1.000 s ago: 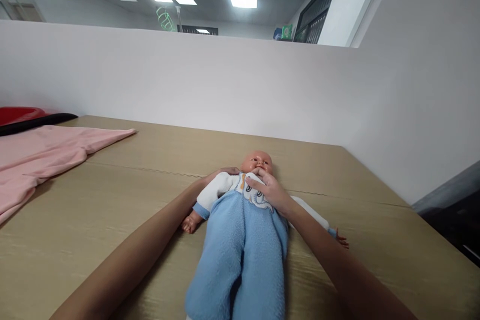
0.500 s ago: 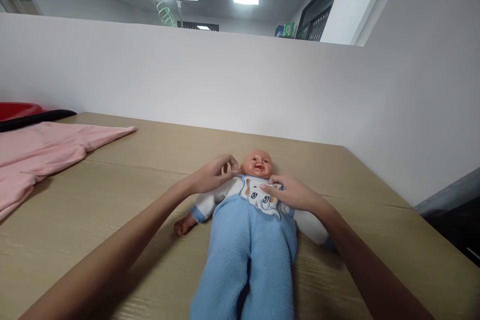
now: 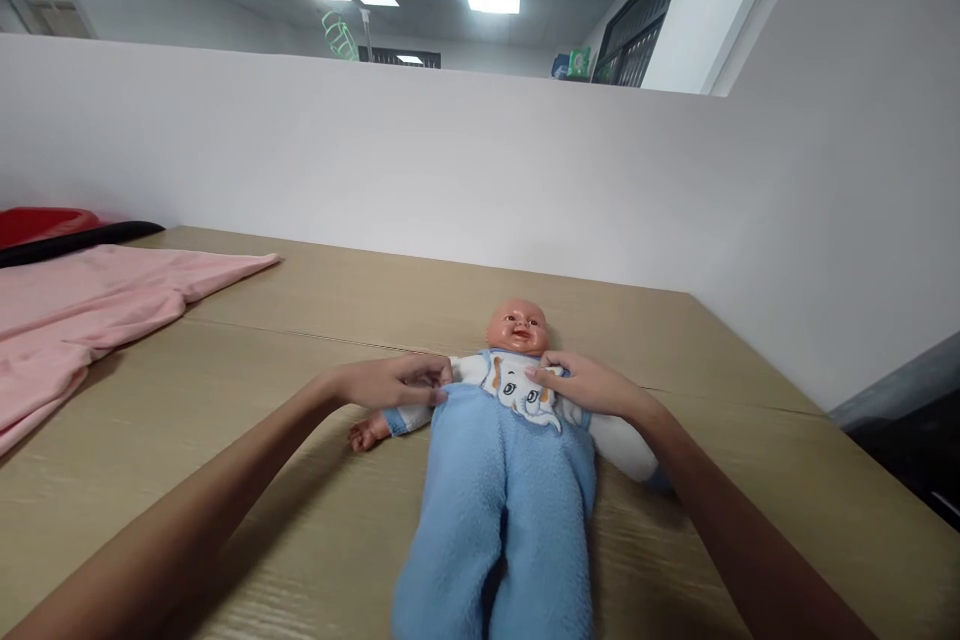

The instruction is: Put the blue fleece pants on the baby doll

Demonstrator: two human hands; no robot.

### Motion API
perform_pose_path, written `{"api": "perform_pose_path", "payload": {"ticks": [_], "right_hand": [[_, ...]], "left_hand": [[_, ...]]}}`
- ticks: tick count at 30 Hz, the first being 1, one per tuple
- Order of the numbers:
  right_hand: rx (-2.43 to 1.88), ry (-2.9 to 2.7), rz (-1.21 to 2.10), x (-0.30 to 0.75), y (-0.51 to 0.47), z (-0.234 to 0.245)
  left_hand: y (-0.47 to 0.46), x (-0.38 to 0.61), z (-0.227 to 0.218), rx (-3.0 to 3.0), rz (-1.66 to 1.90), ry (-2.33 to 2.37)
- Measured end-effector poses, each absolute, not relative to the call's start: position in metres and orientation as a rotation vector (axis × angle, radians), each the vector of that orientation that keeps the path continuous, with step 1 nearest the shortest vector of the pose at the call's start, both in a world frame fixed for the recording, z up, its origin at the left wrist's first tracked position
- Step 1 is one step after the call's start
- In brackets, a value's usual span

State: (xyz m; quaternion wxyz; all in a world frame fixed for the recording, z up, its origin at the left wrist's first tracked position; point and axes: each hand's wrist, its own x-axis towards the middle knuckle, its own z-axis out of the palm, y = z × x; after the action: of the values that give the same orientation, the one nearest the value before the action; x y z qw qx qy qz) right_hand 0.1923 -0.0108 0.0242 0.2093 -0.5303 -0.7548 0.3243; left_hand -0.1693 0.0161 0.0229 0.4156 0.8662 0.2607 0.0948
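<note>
Touching the doll's outfit (image 3: 472, 480), left hand (image 3: 390, 381) and right hand (image 3: 586, 384) curl; can't tell if pinching

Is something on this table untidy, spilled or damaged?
Nothing looks spilled or damaged. Only the pink cloth looks untidy, in uneven folds at the left of the table; the doll lies face up.

Head view: no legible text, brand or number that I can make out from my end. Green packet (image 3: 578, 62), far side of the low wall: pale round mark on its front, too small on my feed for me to read any lettering. Blue item (image 3: 560, 66) just beside it: too small and dim for me to read. Doll's outfit (image 3: 476, 460): animal-face patch (image 3: 521, 392) on the chest, partly under fingers; I read no letters on the part showing.
</note>
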Motion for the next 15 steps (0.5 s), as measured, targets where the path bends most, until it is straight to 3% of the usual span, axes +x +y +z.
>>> {"api": "perform_pose_path", "payload": {"ticks": [3,8,15], "right_hand": [[-1.462,-2.089,0.916,0.197,-0.011,0.025],[-1.475,-2.124,0.853,0.206,-0.022,0.022],[-1.528,-2.067,0.335,0.256,-0.092,-0.009]], "left_hand": [[0.019,-0.167,0.016,2.126,0.258,0.691],[0.011,-0.152,0.008,2.543,0.289,0.937],[-0.020,-0.113,0.028,2.744,0.710,0.960]]}}
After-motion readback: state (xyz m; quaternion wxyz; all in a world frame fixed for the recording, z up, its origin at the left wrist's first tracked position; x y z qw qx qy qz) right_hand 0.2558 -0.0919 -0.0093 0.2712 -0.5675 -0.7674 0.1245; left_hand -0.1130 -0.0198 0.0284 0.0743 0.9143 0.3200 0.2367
